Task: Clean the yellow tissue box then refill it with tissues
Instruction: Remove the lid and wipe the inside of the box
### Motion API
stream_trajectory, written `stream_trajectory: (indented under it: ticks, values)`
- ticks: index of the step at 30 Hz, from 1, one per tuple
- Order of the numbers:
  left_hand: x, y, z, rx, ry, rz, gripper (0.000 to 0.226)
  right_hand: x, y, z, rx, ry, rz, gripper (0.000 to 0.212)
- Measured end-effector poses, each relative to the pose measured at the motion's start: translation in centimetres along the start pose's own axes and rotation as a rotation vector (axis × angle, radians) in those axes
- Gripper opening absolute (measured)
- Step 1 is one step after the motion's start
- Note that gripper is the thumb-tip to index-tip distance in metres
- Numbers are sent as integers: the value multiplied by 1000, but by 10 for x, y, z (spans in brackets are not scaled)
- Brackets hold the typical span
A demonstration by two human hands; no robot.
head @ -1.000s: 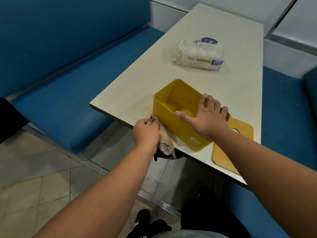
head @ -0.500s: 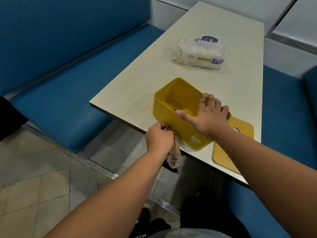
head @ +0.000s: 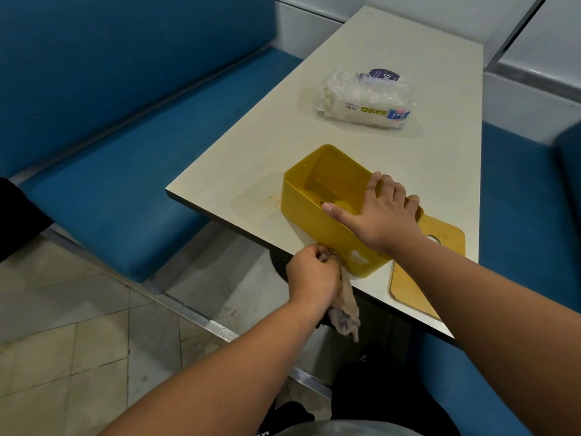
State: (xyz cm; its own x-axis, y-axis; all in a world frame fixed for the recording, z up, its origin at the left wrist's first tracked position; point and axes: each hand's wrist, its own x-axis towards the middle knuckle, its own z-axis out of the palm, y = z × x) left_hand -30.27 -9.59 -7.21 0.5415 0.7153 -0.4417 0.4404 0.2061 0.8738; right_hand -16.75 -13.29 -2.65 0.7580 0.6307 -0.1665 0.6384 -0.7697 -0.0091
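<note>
The open yellow tissue box (head: 309,212) stands near the front edge of the cream table (head: 393,51). My right hand (head: 382,212) lies spread over its top rim and grips it, thumb pointing left. My left hand (head: 312,276) is closed on a crumpled beige cloth (head: 344,311) and presses it against the box's near outer wall, close to the right corner; the rest of the cloth hangs below the table edge. The box's flat wooden lid (head: 418,278) with a slot lies on the table right of the box. A plastic pack of paper towels (head: 366,100) lies farther back.
Blue padded benches (head: 132,171) flank the table on both sides. A brownish stain (head: 270,199) marks the tabletop left of the box. Tiled floor (head: 63,341) and a metal rail lie below to the left. White wall panels stand behind the table.
My left hand with the cloth has slid rightward along the box's near wall, from its left corner toward the right corner. My right hand has stayed on the rim.
</note>
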Motion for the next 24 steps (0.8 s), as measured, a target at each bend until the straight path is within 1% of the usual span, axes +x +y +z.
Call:
stream_trajectory:
  ticks: [2,6,7,10,11,14,15,19,22,24]
  values:
    - [-4,-4,4,11,-51,-9,4,0,0,0,-3,3,0,127]
    - [4,-3,-2,-73,40,-7,12,0,0,-1,2,-4,0,128]
    - [1,-3,-1,-64,29,-8,12,-1,0,-1,4,-5,-1,128]
    - [-9,-6,9,-24,-73,-15,9,-1,1,0,2,5,-6,128]
    - [-10,-7,9,-30,-73,-13,9,-1,0,0,1,5,-8,128]
    - [-4,-7,5,-95,42,-19,10,0,1,0,3,1,-5,127]
    - [-6,-7,5,-108,54,-23,10,0,1,1,1,1,-5,127]
    - [-17,-9,13,-87,-67,-5,11,1,1,2,8,9,-3,128]
    - [-13,-11,10,-151,-14,-14,8,2,1,2,5,9,-4,128]
    - [-13,-12,9,-143,-43,5,8,2,1,2,4,6,-4,128]
